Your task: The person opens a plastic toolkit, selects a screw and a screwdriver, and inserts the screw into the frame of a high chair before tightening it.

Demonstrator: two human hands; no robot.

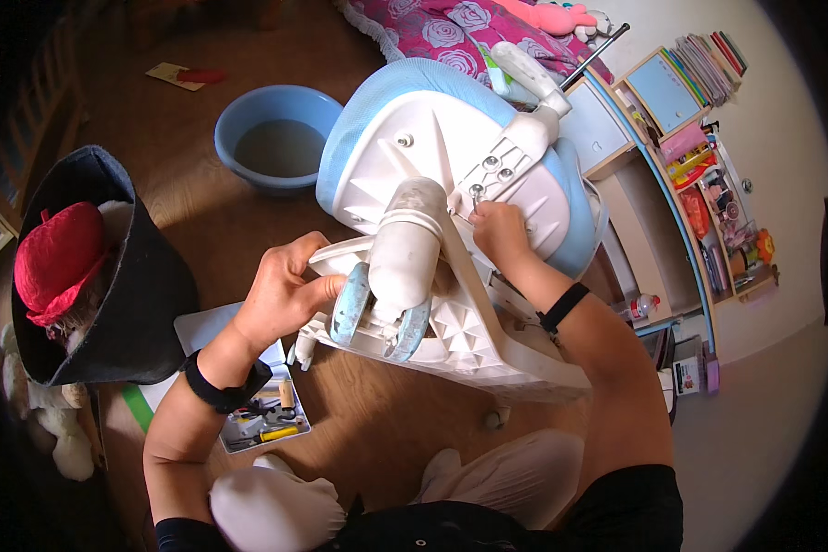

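Note:
A swivel chair lies tipped over before me, with the white plastic underside (368, 184) of its light blue seat (405, 83) turned toward me. My left hand (285, 290) is closed around a leg of the white base, its thumb against a worn blue-grey caster (350, 304). On the right, an armrest bracket (511, 161) is bolted to the underside, with several round bolt heads showing. My right hand (501, 235) pinches a thin metal tool that reaches to the lowest bolt (477, 191); its lower part is hidden by my fingers. A grey-white column (405, 248) stands between my hands.
An open toolbox (302, 425) lies on the wood floor below my left hand. A blue basin (281, 97) of water stands behind. On the left is a dark fabric bin (156, 294) with a red hat (60, 258). Shelves (653, 239) line the right; a flowered bed (423, 28) is beyond.

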